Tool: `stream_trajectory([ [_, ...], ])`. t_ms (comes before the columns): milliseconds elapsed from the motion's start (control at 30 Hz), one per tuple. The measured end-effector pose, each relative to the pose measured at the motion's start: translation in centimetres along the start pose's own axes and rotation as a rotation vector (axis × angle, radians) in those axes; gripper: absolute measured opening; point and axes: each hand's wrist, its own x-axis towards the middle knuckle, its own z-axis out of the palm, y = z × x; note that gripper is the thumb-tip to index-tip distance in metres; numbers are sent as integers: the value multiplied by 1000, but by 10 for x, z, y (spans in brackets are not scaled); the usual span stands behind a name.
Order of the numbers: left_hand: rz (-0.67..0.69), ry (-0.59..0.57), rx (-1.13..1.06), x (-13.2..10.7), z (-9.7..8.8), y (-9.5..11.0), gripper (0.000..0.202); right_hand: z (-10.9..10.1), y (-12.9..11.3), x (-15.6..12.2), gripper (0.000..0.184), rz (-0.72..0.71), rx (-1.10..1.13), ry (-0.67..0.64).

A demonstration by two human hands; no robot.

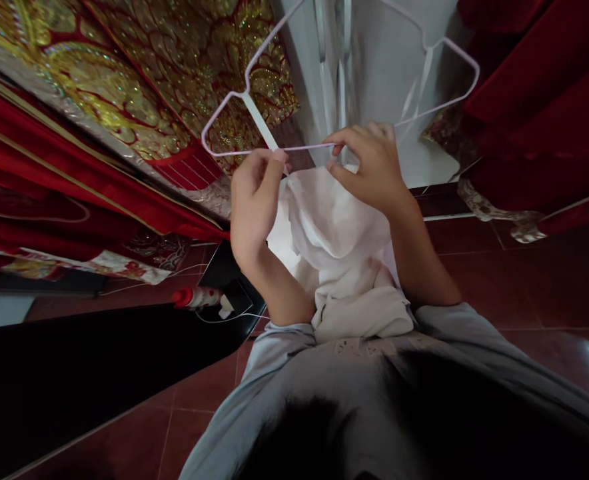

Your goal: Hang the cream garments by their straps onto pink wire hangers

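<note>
Red-tiled floor (479,287) lies below. A thin lilac notched hanger (307,147) spans both hands above crumpled white fabric (344,223): the left hand (253,203) pinches a flat white strap (259,119) at its bar; the right hand (375,163) holds that bar, apparently steadying it.

Readable text: none | grey shirt (359,377): chest patches (347,347) too small | red-capped bottle (205,297): illegible

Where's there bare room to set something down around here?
Floor tiles below the right-side red garments look bare; so does the black table left of the red-capped bottle, though dim. Crowded: the table's corner, with bottle and white cable, and between left hand and right hand, with hanger and pale cloth.
</note>
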Motion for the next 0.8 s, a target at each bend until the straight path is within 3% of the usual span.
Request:
stream_trajectory([
  [100,67,102,-142,2,1,32,23,-1,-2,-2,18,-5,20,23],
  [200,16,193,-386,16,-5,46,49,-2,-3,-6,18,-12,31,37],
  [267,31,283,-474,25,-11,40,55,-2,0,-8,20,-18,34,55],
  [367,53,562,-364,35,-17,18,30,0,8,-10,23,-29,53,70],
  [433,-24,648,-208,38,-16,3,15,3,11,-11,24,-27,80,60],
  [467,-72,624,-156,38,-14,-3,12,4,11,-11,25,-24,94,55],
  [533,-144,471,-161,36,-7,-10,15,8,8,-11,28,-20,113,50],
  [667,-160,231,-386,29,15,-9,30,14,-1,-10,36,-56,98,63],
  [733,-143,163,-425,28,26,-9,31,15,2,-11,34,-73,93,173],
  [800,-133,151,-425,28,31,-11,29,12,14,-13,32,-55,104,391],
])
